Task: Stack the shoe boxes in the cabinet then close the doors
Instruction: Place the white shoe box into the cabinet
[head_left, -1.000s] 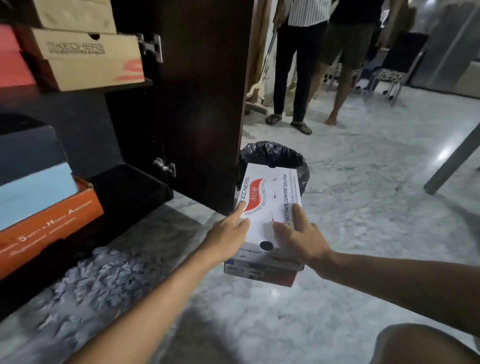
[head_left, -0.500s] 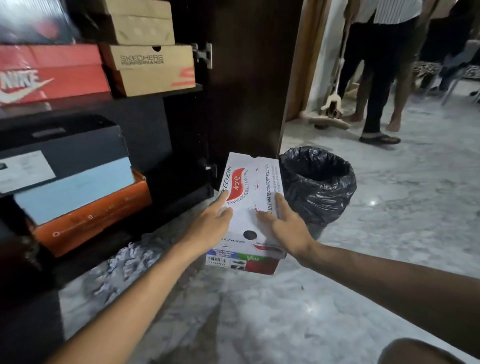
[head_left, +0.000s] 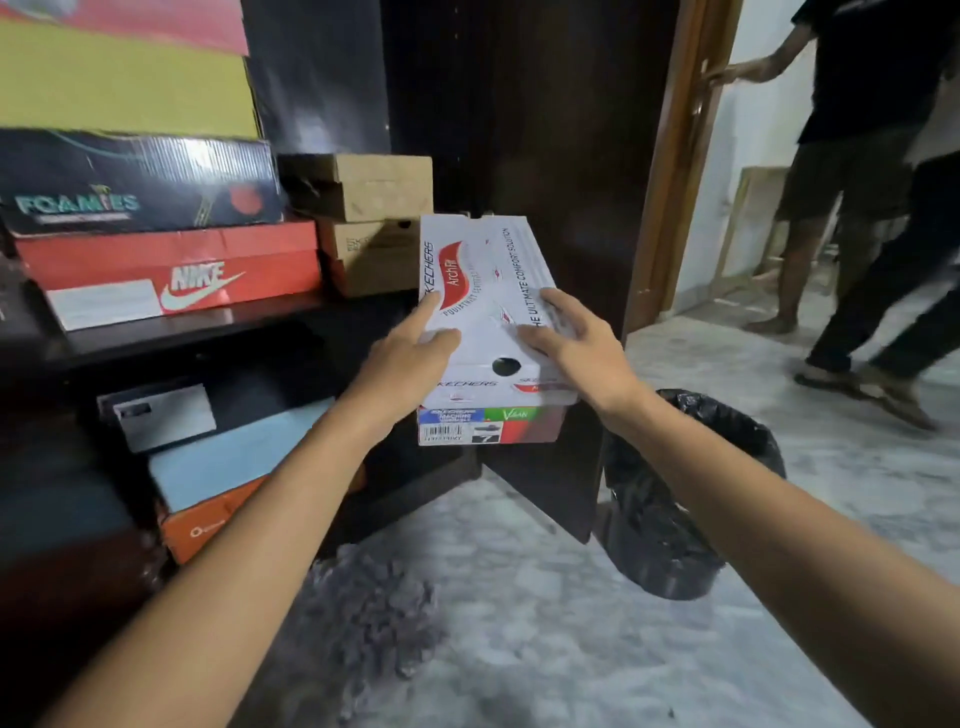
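A white Skechers shoe box (head_left: 485, 270) is held in the air between both hands, in front of the dark cabinet's open right side. My left hand (head_left: 402, 358) grips its left edge and my right hand (head_left: 576, 348) grips its right edge. Just behind it on the middle shelf (head_left: 182, 330) stand two brown cardboard boxes (head_left: 371, 223), one on the other. To their left lie a red Nike box (head_left: 171, 270), a black Foamies box (head_left: 135, 182) and a yellow box (head_left: 119, 88), stacked. The lower shelf holds black, light blue and orange boxes (head_left: 208, 525).
The dark cabinet door (head_left: 545, 156) stands open behind the held box. A bin lined with a black bag (head_left: 670, 499) sits on the marble floor to its right. Two people's legs (head_left: 857, 291) are in the doorway at the right.
Both hands have lifted the white box up from near the floor to the height of the middle shelf. My view has swung left and up toward the cabinet.
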